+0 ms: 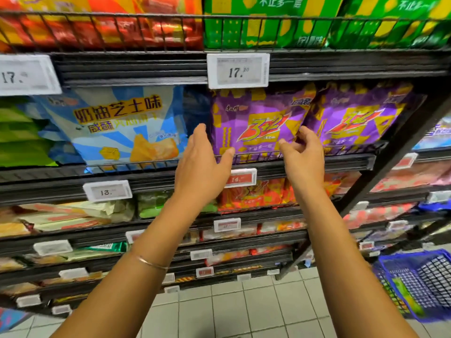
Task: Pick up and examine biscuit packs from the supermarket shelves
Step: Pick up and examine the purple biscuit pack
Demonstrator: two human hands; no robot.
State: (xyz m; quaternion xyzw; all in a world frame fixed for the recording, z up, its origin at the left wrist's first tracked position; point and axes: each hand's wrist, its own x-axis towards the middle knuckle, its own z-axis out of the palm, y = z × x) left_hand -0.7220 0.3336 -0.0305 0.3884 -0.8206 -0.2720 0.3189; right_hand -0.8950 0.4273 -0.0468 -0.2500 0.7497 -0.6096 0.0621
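A purple biscuit pack [258, 123] with a red and yellow "3+2" logo stands on the middle shelf behind a low wire rail. My left hand [202, 164] is raised at the pack's lower left side, fingers straight, thumb near its bottom edge. My right hand [302, 152] is at the pack's lower right corner with its fingers curled toward the edge; whether it pinches the pack is unclear. A second purple pack [358, 118] stands just to the right, partly overlapping the first.
A blue and white biscuit pack [122, 125] sits to the left, green packs [22, 135] beyond it. Orange and green packs fill the top shelf. Price tags [238, 70] hang on the shelf edges. A blue shopping basket [419, 281] sits on the tiled floor at lower right.
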